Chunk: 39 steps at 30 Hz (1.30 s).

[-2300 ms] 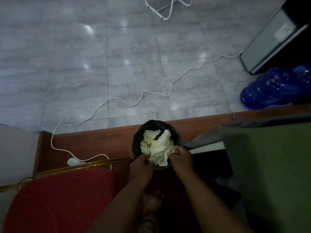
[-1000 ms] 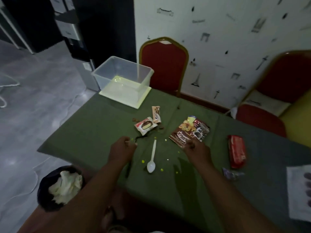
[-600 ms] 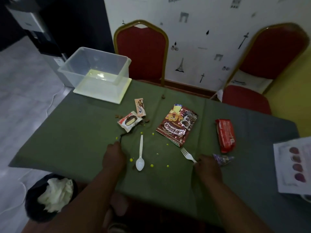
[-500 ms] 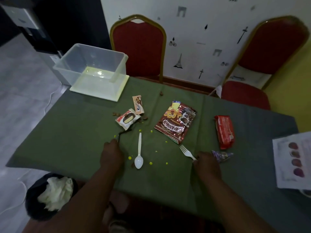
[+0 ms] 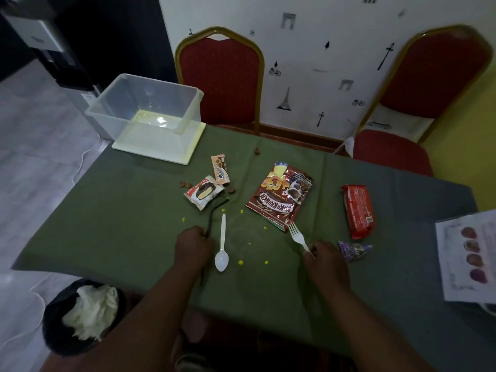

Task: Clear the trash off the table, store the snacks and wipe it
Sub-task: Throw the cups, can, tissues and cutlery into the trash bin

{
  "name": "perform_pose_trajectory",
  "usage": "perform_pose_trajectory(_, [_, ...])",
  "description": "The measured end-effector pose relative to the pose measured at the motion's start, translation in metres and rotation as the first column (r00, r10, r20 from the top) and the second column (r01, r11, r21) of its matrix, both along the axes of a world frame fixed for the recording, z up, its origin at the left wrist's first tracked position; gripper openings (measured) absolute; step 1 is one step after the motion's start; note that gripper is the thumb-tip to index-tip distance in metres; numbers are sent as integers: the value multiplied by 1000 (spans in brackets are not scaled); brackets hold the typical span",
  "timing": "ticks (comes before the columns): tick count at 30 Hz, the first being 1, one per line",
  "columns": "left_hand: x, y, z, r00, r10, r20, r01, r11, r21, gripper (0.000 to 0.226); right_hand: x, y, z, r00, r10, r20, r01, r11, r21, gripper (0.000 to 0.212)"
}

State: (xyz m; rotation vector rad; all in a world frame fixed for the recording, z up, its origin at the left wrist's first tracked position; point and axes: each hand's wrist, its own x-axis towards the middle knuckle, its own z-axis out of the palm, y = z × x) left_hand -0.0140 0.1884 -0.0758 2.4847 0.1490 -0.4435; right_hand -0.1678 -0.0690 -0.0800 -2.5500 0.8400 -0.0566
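Note:
My left hand (image 5: 192,247) grips a bent black straw (image 5: 214,214) on the green tablecloth (image 5: 120,224). My right hand (image 5: 326,260) pinches the handle of a white plastic fork (image 5: 296,234). A white plastic spoon (image 5: 222,245) lies between my hands. Further back lie a torn choco-pie wrapper (image 5: 203,193), a small orange wrapper (image 5: 220,171), a Koko Krunch bag (image 5: 280,197), a red snack pack (image 5: 358,210) and a purple wrapper (image 5: 353,250). Yellow crumbs dot the cloth.
A clear plastic box (image 5: 147,114) stands at the table's far left corner. A black bin (image 5: 80,318) holding crumpled paper sits on the floor at lower left. Two red chairs (image 5: 222,81) stand against the wall. A printed sheet (image 5: 467,259) lies at the right edge.
I turned from the bin to the table. My left hand closed on the black straw, and my right hand moved back from the Koko Krunch bag and took the fork's handle.

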Motion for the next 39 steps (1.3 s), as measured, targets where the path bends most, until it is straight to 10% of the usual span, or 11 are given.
perform_pose_trajectory(29, [23,56,35,976,202,-80,-216,946,-243,8,65,75,31,985,120,120,-137,980,142,17])
perform_pose_trajectory(39, [-9,246,38,753,645,-133,-628,641,-441,12,153,256,48,837,514,187,-545,814,202,10])
